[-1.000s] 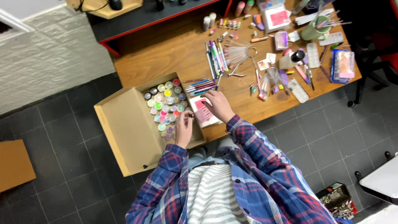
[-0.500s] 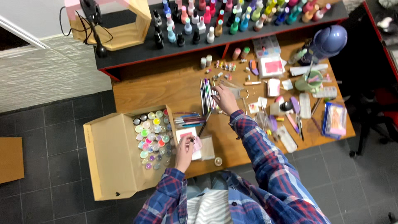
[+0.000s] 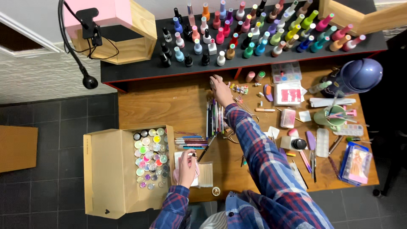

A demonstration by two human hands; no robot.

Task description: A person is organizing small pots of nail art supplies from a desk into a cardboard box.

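Note:
My right hand [image 3: 220,88] reaches far across the wooden desk [image 3: 178,106] to its back edge, just under the black shelf [image 3: 140,70]. Its fingers close around something small there; I cannot tell what. A row of thin brushes [image 3: 215,116] lies just below that hand. My left hand [image 3: 187,166] rests near the desk's front edge, holding a small pinkish thing over a white pad [image 3: 203,174]. Beside it stands an open cardboard box [image 3: 106,174] filled with several small round jars [image 3: 149,157].
Many nail polish bottles [image 3: 254,36] stand in rows on the shelf. A purple lamp [image 3: 360,75], a green cup [image 3: 333,116], small boxes and tools crowd the desk's right half. A wooden hexagon frame [image 3: 123,42] with a black gooseneck clamp sits back left. Dark tiled floor lies left.
My view has tilted up toward the shelf. My right hand has moved from the brushes further back to the shelf's edge. My left hand stays on the pad by the box.

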